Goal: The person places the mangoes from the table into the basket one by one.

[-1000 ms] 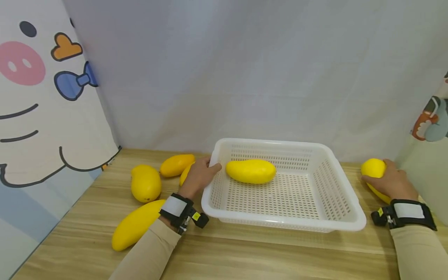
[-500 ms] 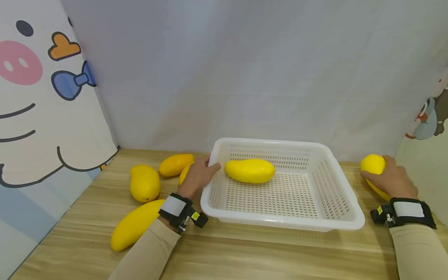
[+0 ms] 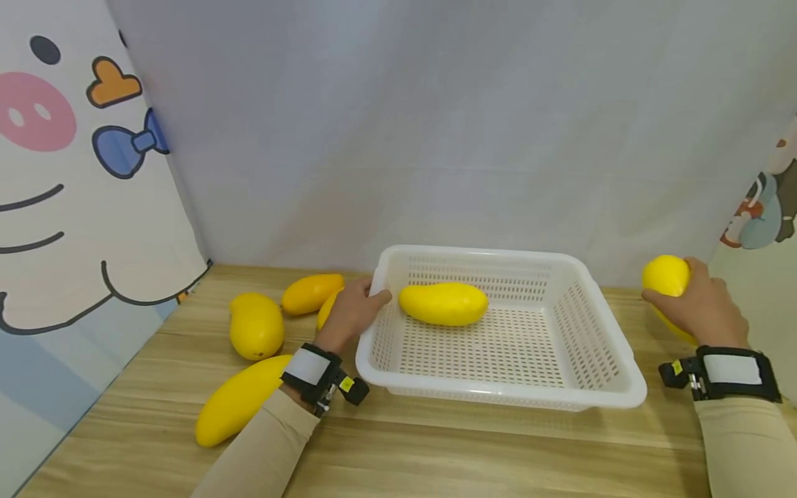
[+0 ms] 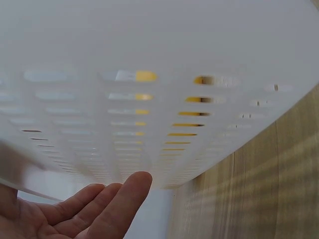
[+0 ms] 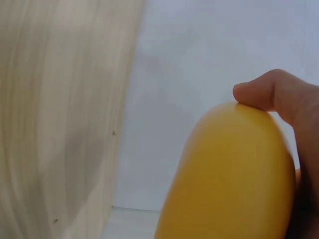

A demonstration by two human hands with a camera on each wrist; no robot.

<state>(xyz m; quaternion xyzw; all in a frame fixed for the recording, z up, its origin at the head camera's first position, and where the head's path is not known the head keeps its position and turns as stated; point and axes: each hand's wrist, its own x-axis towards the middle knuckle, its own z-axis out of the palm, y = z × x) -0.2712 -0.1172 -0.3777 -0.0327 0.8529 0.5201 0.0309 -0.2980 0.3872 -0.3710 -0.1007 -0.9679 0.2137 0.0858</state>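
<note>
At the left end of a white slotted plastic basket (image 3: 498,394), my left hand (image 3: 351,315) holds the rim, thumb over the top. The left wrist view shows my fingers (image 4: 119,204) close against the outer slotted wall. Inside the basket, toward its left side, lies a yellow mango (image 3: 443,304). Beyond the basket's right end, my right hand (image 3: 703,308) grips another yellow mango (image 3: 666,274). In the right wrist view that mango (image 5: 229,184) has the thumb across its upper end; the other fingers are mostly hidden.
Left of the basket, a rounded mango (image 3: 257,326), a long mango (image 3: 243,401) and a smaller orange-yellow mango (image 3: 311,294) lie on the wooden table (image 3: 436,449). One more mango (image 3: 326,309) is partly behind my left hand. A grey-white cloth (image 3: 467,138) hangs behind.
My right hand has risen a little with the mango in it. My left hand and the basket hold their place; the view shifts slightly.
</note>
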